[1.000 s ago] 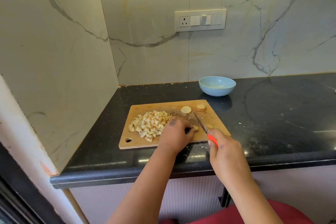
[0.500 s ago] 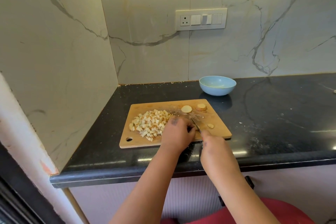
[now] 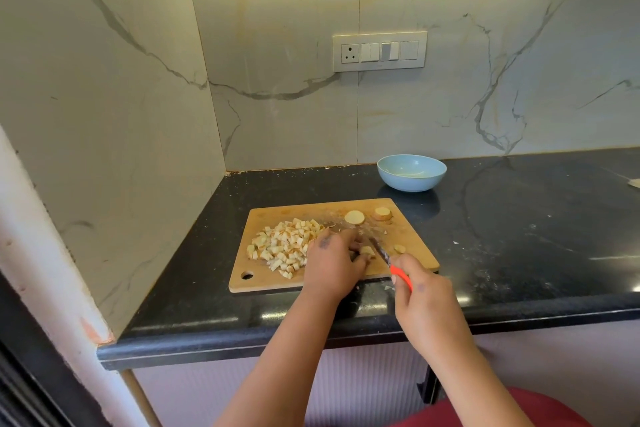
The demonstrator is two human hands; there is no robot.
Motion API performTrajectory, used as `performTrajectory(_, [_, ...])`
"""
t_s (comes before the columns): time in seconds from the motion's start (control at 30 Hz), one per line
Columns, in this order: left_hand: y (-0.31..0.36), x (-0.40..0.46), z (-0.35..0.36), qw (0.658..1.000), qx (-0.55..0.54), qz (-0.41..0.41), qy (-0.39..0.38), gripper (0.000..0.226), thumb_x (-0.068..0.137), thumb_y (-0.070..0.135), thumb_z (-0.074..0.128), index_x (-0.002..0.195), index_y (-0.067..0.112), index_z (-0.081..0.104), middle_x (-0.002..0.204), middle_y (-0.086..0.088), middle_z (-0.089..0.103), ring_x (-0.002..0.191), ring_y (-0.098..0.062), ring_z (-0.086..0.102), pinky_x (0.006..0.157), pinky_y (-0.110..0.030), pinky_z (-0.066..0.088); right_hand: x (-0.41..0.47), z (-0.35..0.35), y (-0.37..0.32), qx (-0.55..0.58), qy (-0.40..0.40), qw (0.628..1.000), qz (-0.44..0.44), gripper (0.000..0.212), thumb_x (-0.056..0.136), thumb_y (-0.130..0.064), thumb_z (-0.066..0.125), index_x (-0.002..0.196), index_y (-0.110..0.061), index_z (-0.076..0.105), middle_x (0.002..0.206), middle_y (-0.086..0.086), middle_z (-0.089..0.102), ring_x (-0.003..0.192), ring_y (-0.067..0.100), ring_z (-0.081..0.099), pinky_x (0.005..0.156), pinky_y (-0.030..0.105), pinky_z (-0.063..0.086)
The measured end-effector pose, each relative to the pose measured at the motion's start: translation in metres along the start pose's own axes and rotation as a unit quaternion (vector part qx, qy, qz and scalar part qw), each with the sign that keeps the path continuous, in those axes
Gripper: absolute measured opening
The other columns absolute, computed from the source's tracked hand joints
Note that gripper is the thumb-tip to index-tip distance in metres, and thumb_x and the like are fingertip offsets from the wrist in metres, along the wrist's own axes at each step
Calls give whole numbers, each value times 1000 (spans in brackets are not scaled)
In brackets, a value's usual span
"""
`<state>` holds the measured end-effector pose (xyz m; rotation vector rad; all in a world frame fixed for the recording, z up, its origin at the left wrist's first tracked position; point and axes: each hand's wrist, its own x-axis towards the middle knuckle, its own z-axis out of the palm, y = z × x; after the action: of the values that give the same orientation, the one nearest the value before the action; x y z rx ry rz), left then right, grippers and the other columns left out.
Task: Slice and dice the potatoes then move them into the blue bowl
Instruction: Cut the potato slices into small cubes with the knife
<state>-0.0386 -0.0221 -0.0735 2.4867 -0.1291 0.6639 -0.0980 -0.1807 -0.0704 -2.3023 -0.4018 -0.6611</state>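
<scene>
From the head camera, looking down at the black bench [image 3: 519,239], the dicing is the step in hand. The left hand [image 3: 332,262] curls its fingers over a small potato piece [image 3: 367,250] on the wooden cutting board [image 3: 277,282], pinning it. The right hand [image 3: 424,302] has its grip wrapped round the orange handle of the knife [image 3: 384,255], whose blade slants up-left and meets that piece. A heap of diced potato [image 3: 285,246] lies on the board's left half, just beside the left hand. Two round slices [image 3: 354,217] wait near the far edge, and a small scrap [image 3: 399,248] sits right of the blade. The blue bowl [image 3: 411,173] stands beyond the board, apart from it, with no potato in it that I can see.

Next, I judge, comes cutting through the pinned piece, then the slices.

Half a second ago the right hand sat closer to the left with the handle hidden; now it has drawn back rightward and the orange shows.
</scene>
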Motion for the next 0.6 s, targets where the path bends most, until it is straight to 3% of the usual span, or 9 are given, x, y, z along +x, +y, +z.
performTrajectory(0.17, [2, 0, 0, 1000, -7, -1, 14, 33, 83, 26, 70, 115, 19, 64, 97, 9, 71, 99, -14, 60, 91, -36, 50, -1, 4, -3, -37, -34, 999, -2, 12, 93, -10, 55, 100, -16, 62, 64, -5, 52, 53, 8, 46, 45, 14, 26])
performTrajectory(0.47, [5, -1, 0, 999, 27, 10, 26, 28, 86, 25, 66, 113, 18, 66, 95, 5, 73, 92, -16, 64, 88, -34, 51, -1, 3, -6, -61, -54, 997, -11, 12, 94, -11, 53, 100, -17, 60, 65, -3, 55, 55, 13, 51, 47, 27, 38])
performTrajectory(0.6, [6, 0, 0, 999, 32, 11, 25, 26, 85, 25, 65, 110, 17, 67, 93, 6, 72, 92, -17, 64, 88, -37, 51, 9, 6, -10, -91, -108, 989, 39, 15, 95, -8, 44, 95, -22, 50, 68, -2, 52, 58, 14, 52, 48, 36, 42])
